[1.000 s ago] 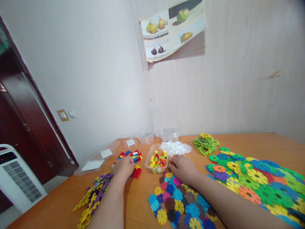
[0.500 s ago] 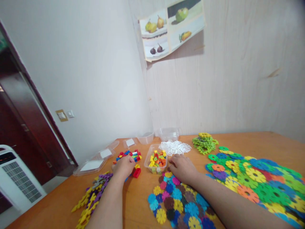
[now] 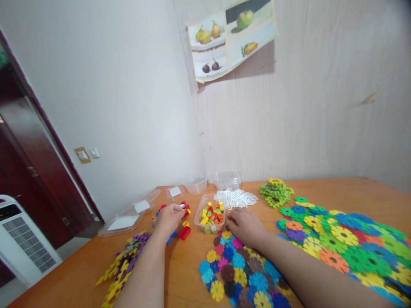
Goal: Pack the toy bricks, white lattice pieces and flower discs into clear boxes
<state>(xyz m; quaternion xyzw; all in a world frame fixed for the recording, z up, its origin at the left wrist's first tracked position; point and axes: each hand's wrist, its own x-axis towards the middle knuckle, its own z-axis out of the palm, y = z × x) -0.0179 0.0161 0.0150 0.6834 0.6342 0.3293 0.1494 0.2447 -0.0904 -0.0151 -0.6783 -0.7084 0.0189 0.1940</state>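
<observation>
Handling loose bricks: left hand [image 3: 167,220] at a heap of red, blue and yellow plastic bricks [image 3: 187,212].
Left fingers pinched together, contents unclear; right hand [image 3: 247,226] loosely curled, grip impossible to tell, by multicoloured notched plastic discs [image 3: 240,277]. Between hands: clear plastic tub [image 3: 198,218], orange-yellow-green bricks [image 3: 212,216] inside. Small pieces seemingly call for fingertip precision.

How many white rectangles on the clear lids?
3: the largest white rectangle on the nearest lid, another on the lid just beyond, a third on a lid farther right. Overlaps may hide more.
</observation>
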